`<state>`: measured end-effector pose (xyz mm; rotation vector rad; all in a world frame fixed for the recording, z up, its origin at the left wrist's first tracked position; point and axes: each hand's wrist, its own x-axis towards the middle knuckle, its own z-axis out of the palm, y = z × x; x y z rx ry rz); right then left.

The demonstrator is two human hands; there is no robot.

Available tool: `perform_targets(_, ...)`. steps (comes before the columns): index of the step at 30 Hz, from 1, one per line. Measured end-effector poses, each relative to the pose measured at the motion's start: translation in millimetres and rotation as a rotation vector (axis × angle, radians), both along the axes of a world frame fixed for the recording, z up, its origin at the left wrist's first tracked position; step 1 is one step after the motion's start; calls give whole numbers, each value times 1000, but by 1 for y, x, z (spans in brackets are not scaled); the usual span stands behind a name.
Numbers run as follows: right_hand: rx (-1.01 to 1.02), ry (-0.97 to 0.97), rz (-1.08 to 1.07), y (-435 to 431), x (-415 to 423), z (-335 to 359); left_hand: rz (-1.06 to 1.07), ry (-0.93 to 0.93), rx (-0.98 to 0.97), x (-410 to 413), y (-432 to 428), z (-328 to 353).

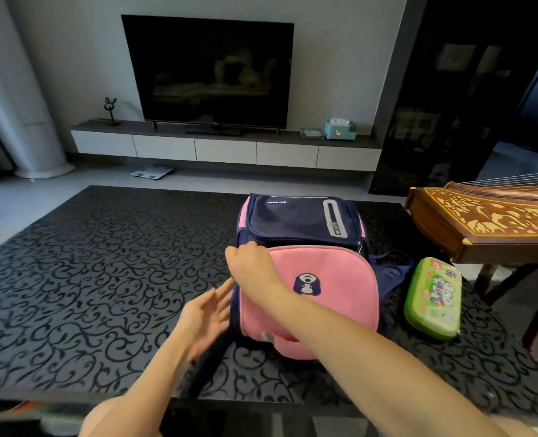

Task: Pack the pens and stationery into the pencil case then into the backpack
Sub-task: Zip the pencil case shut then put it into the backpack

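Note:
A pink and navy backpack (318, 298) lies on the black patterned table (88, 279), its pink front flap facing up. My right hand (251, 263) reaches across the bag, fingers curled at the flap's upper left corner; what they pinch is hidden. Beside the bag's left side, my left hand (204, 316) hovers with fingers spread, holding nothing. A green pencil case (433, 298) with cartoon print lies zipped shut on the table to the right of the backpack. No loose pens show.
A wooden stringed zither (488, 219) on a stand juts in at the right, close to the pencil case. Beyond the table are a TV (209, 70), a low cabinet and a tissue box (340, 129).

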<state>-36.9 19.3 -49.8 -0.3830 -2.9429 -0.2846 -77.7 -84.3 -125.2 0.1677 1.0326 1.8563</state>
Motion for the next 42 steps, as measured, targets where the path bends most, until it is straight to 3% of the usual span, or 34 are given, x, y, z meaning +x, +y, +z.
perform_targets(2, 165, 40, 54, -18, 0, -24, 80, -59, 6, 2, -2, -6)
perform_targets(4, 241, -92, 3, -48, 4, -47, 188, -99, 9, 1, -1, -11)
perform_targets(6, -192, -168, 10, -67, 17, -64, 113, -133, 26, -6, -6, -13)
perform_targets(8, -300, -366, -45, -73, 45, -79, -32, -116, 22, -17, -11, -15)
perform_targets(10, -114, -301, -19, -63, 61, -103, -139, -49, -24, -21, -13, -14)
perform_targets(12, 36, -435, 88, -54, 88, -116, -219, 46, -73, -24, -10, -9)
perform_targets(14, 38, -444, 65, -57, 93, -111, -274, 129, -108, -26, -8, -5)
perform_targets(16, 175, -237, 235, -56, 97, -96, -273, 180, -150, -22, -9, -1)
perform_targets(18, 146, 215, 336, -53, 113, -69, -249, 235, -179, -20, -10, 3)
perform_targets(20, 90, 459, 220, -42, 134, -23, -280, 347, -202, -18, -10, 4)
perform_targets(22, 48, 493, 1, -17, 146, 13, -284, 482, -238, -15, -8, 4)
perform_targets(23, -54, 411, -101, -2, 152, 27, -238, 550, -279, -12, -5, 5)
perform_targets(25, -401, 68, -239, 24, 165, 45, -101, 785, -436, -8, 2, 9)
perform_targets(27, -700, -242, -240, 41, 182, 42, -31, 1208, -681, -4, 11, 14)
perform_targets(28, -770, -289, -234, 46, 191, 38, -9, 1380, -775, -1, 15, 18)
perform_targets(30, -869, -162, -277, 64, 205, 18, 8, 1544, -866, 7, 21, 24)
perform_targets(31, -839, -23, -349, 77, 210, 7, 12, 1591, -900, 11, 24, 25)
perform_targets(33, -580, 206, -596, 108, 219, -20, 37, 1670, -948, 18, 31, 25)
perform_targets(35, -322, 243, -842, 132, 228, -43, 90, 1696, -954, 23, 35, 25)
perform_targets(36, -293, 205, -951, 142, 233, -54, 130, 1694, -949, 24, 37, 26)
perform_targets(39, -419, 175, -1150, 171, 244, -84, 255, 1682, -905, 24, 40, 32)
perform_targets(42, -601, 198, -1217, 197, 248, -100, 314, 1688, -860, 20, 43, 43)
